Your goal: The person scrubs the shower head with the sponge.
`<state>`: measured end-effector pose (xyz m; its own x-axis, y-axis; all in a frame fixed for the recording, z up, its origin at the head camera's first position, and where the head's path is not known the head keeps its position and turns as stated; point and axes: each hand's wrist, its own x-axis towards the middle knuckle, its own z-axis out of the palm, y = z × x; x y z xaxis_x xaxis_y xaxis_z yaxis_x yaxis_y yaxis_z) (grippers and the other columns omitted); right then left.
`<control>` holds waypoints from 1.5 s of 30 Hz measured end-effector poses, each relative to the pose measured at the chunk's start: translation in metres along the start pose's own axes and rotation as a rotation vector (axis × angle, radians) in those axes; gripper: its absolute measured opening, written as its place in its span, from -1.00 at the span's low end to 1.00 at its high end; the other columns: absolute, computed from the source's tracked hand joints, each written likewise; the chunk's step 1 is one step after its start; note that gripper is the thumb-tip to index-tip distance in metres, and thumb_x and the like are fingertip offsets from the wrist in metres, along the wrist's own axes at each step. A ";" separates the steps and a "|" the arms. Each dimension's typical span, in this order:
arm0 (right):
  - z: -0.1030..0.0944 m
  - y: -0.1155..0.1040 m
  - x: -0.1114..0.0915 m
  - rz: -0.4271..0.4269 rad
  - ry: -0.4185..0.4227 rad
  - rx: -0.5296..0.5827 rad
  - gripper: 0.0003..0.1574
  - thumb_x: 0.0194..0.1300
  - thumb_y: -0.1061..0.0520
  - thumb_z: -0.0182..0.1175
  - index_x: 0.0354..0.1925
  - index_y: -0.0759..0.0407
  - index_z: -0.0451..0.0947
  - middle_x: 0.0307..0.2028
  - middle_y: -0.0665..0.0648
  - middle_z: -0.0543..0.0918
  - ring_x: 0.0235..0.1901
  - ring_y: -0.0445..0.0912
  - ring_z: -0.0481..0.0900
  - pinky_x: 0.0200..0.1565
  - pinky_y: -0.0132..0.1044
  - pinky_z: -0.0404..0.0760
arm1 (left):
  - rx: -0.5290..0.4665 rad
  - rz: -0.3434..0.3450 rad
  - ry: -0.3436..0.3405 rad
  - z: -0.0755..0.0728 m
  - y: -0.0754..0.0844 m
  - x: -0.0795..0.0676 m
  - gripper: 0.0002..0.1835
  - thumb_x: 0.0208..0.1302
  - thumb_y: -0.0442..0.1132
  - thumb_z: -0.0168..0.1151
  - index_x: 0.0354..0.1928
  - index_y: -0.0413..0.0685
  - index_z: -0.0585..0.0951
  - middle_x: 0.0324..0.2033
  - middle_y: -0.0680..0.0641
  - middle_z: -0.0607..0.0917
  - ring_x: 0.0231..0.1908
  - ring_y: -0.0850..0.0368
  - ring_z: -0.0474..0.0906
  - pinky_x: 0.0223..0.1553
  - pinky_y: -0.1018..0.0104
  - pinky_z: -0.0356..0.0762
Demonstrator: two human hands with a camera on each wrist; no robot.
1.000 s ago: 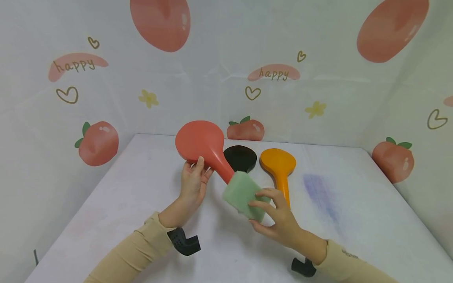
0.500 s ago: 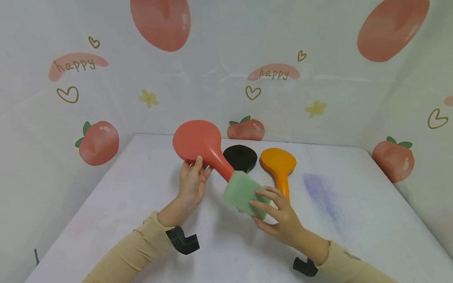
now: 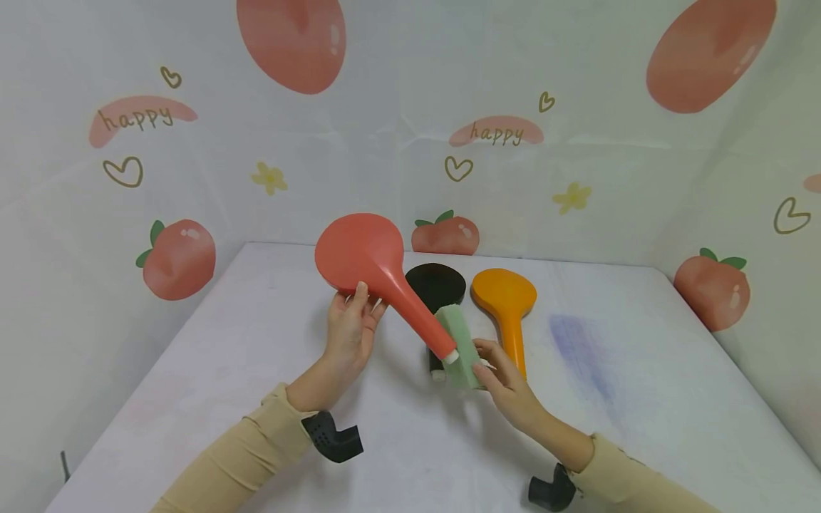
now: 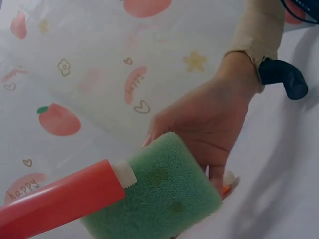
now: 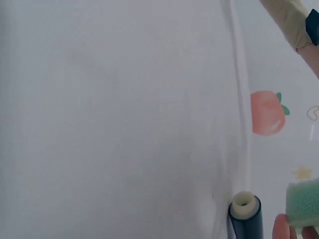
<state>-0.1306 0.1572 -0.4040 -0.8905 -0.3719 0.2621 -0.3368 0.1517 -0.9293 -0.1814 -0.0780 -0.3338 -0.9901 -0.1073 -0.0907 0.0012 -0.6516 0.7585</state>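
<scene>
My left hand holds a red shower head by the lower edge of its round face, tilted above the table. Its handle slants down to the right and ends in a white threaded tip. Against that tip is a light green sponge, pinched by my right hand between thumb and fingers. In the left wrist view the sponge lies behind the red handle, with small darker spots on its face. Only a corner of the sponge and some fingertips show in the right wrist view.
A black shower head lies behind the sponge, partly hidden; its hollow pale end shows in the right wrist view. Right of it lies an orange shower head. A bluish smear marks the white table. A printed cloth hangs behind.
My right hand has turned the sponge from broad side to edge-on, uncovering the red handle's white tip and the black handle's end. My left hand has barely moved.
</scene>
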 end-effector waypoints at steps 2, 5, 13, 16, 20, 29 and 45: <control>0.001 -0.001 0.000 0.097 -0.034 0.078 -0.56 0.48 0.13 -0.19 0.21 0.35 0.11 0.04 0.11 0.40 -0.14 -0.34 0.53 -0.13 -0.44 0.62 | 0.000 0.004 -0.012 0.000 0.000 -0.001 -0.55 0.42 -0.22 -0.09 0.29 -0.07 0.13 0.04 0.03 0.42 -0.01 0.19 0.49 0.04 0.34 0.54; 0.002 -0.004 0.001 0.208 -0.067 0.175 -0.49 0.49 0.03 -0.20 0.23 0.33 0.07 0.01 -0.02 0.39 -0.14 -0.29 0.52 -0.10 -0.44 0.61 | -0.001 0.010 -0.025 0.000 0.001 -0.001 -0.56 0.43 -0.23 -0.10 0.29 -0.04 0.14 0.05 0.05 0.42 0.03 0.17 0.47 0.04 0.34 0.54; -0.002 -0.011 0.001 0.307 -0.134 0.345 -0.61 0.50 -0.04 -0.26 0.17 0.09 0.13 -0.05 -0.08 0.45 -0.15 -0.25 0.58 -0.09 -0.36 0.61 | -0.003 0.041 -0.044 -0.002 0.000 -0.001 -0.62 0.43 -0.26 -0.11 0.23 -0.01 0.17 0.03 0.05 0.41 0.01 0.18 0.46 0.03 0.37 0.56; -0.006 -0.014 0.003 0.323 -0.137 0.388 -0.72 0.50 -0.05 -0.28 0.10 -0.07 0.16 -0.08 -0.14 0.48 -0.18 -0.27 0.60 -0.09 -0.35 0.61 | -0.001 0.052 -0.054 -0.003 -0.001 -0.001 -0.65 0.43 -0.27 -0.11 0.20 0.00 0.18 0.03 0.05 0.42 0.00 0.18 0.47 0.03 0.36 0.56; -0.011 -0.018 0.004 0.328 -0.135 0.403 -0.74 0.51 -0.06 -0.30 0.09 -0.10 0.14 -0.08 -0.15 0.46 -0.19 -0.28 0.61 -0.08 -0.35 0.60 | 0.008 0.063 -0.063 -0.005 -0.003 0.000 -0.65 0.42 -0.29 -0.11 0.20 0.01 0.19 0.04 0.05 0.42 0.02 0.17 0.48 0.04 0.34 0.55; -0.027 -0.024 0.009 0.250 0.013 0.033 -0.50 0.47 0.07 -0.14 0.23 0.32 0.12 0.06 0.20 0.39 -0.21 -0.25 0.52 -0.27 -0.42 0.57 | 0.120 0.067 -0.072 -0.013 -0.005 0.006 -0.63 0.41 -0.33 -0.10 0.20 -0.10 0.15 0.04 -0.02 0.40 -0.04 0.20 0.51 0.08 0.29 0.51; -0.060 -0.020 0.017 0.221 0.182 -0.352 -0.55 0.39 0.07 0.02 0.15 0.26 0.30 0.15 0.26 0.41 0.05 0.15 0.47 -0.08 -0.54 0.47 | 0.454 -0.076 0.043 -0.040 -0.006 0.040 -0.59 0.39 -0.27 0.00 0.20 -0.27 0.25 -0.11 -0.06 0.55 -0.29 0.36 0.57 0.15 0.19 0.46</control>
<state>-0.1569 0.2027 -0.3658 -0.9814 -0.1330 0.1381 -0.1879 0.5237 -0.8309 -0.2150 -0.1087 -0.3675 -0.9782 -0.1098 -0.1763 -0.1422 -0.2645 0.9538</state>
